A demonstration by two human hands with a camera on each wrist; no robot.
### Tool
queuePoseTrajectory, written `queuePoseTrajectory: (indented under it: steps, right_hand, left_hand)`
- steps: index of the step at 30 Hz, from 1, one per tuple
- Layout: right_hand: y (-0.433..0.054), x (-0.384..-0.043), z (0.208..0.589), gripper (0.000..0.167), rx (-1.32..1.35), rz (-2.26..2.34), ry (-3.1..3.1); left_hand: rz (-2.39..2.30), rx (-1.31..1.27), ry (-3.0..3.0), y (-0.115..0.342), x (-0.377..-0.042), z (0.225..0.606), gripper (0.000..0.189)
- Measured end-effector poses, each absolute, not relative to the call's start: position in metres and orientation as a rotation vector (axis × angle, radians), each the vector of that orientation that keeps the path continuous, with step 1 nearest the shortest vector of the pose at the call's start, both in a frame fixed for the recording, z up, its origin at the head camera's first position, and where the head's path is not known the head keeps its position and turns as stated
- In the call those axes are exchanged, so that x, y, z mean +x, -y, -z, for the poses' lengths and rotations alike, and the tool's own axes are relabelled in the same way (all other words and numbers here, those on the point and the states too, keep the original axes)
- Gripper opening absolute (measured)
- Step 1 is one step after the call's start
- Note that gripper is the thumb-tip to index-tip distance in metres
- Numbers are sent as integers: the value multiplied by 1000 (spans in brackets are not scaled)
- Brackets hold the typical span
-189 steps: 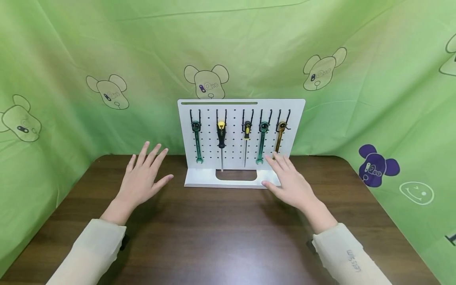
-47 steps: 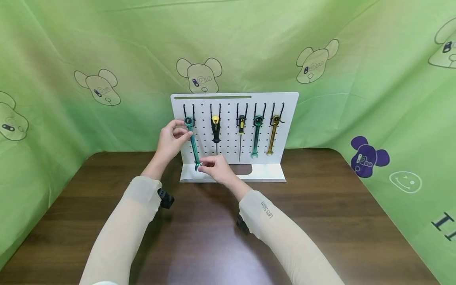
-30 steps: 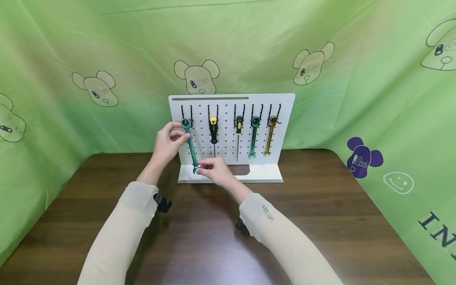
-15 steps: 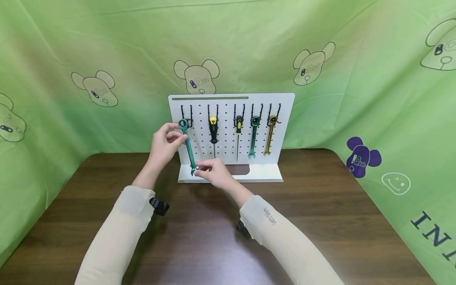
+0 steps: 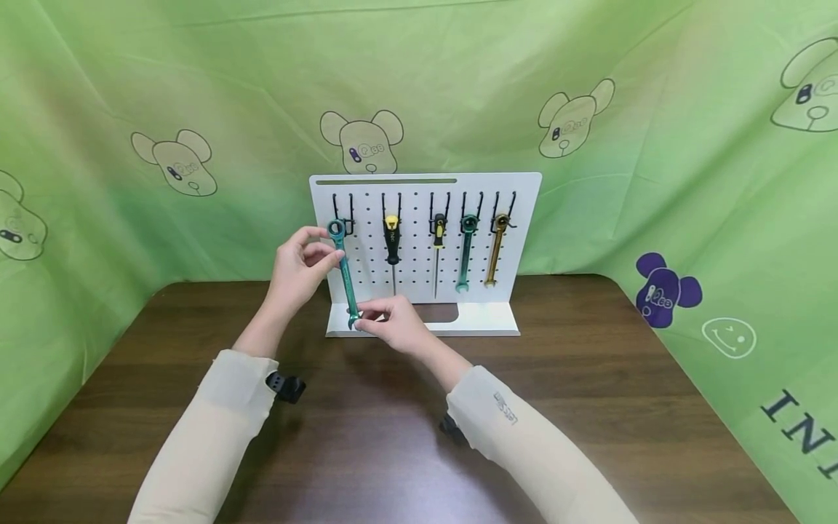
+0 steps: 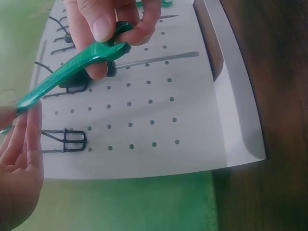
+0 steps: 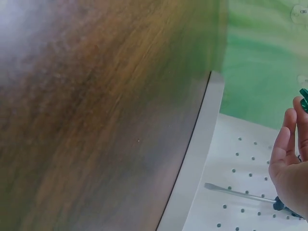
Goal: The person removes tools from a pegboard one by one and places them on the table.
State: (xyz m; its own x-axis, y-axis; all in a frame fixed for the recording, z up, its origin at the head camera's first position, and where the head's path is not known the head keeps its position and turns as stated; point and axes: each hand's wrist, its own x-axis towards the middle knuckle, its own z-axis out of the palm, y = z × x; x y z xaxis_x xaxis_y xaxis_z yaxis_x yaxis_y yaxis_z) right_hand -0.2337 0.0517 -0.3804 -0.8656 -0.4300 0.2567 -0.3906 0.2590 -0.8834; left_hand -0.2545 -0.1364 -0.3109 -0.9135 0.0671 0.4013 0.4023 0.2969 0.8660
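Note:
A green combination wrench (image 5: 346, 280) is held in front of the leftmost hook (image 5: 350, 211) on a white pegboard, tilted with its ring end up. My left hand (image 5: 293, 273) pinches it just below the ring. Lower down, my right hand (image 5: 398, 325) pinches the open-jaw end between thumb and fingers. In the left wrist view the wrench (image 6: 72, 67) spans from the left hand (image 6: 21, 178) to the right hand's fingers (image 6: 101, 21), and the bare hook (image 6: 74, 139) shows behind. The right wrist view catches the right hand (image 7: 291, 178) and only the wrench's tip (image 7: 304, 103).
On the pegboard stand (image 5: 415, 269) hang a large black-and-yellow screwdriver (image 5: 393, 244), a smaller one (image 5: 439, 231), another green wrench (image 5: 466, 255) and a golden wrench (image 5: 497, 251). It stands at the back of a brown wooden table (image 5: 393, 437), before a green curtain (image 5: 458, 87).
Both hands, at first spread and holding nothing, have come to the leftmost green wrench and gripped it. The wrench has left its hook and shifted slightly left and towards me.

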Motion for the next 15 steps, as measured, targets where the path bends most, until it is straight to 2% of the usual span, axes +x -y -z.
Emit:
queuePoseTrajectory:
  steps: [15]
  right_hand:
    - [-55,-210,368,22,-904,1732,-2406]
  left_hand:
    - [1649,-571,2248,135,-237,295,34]
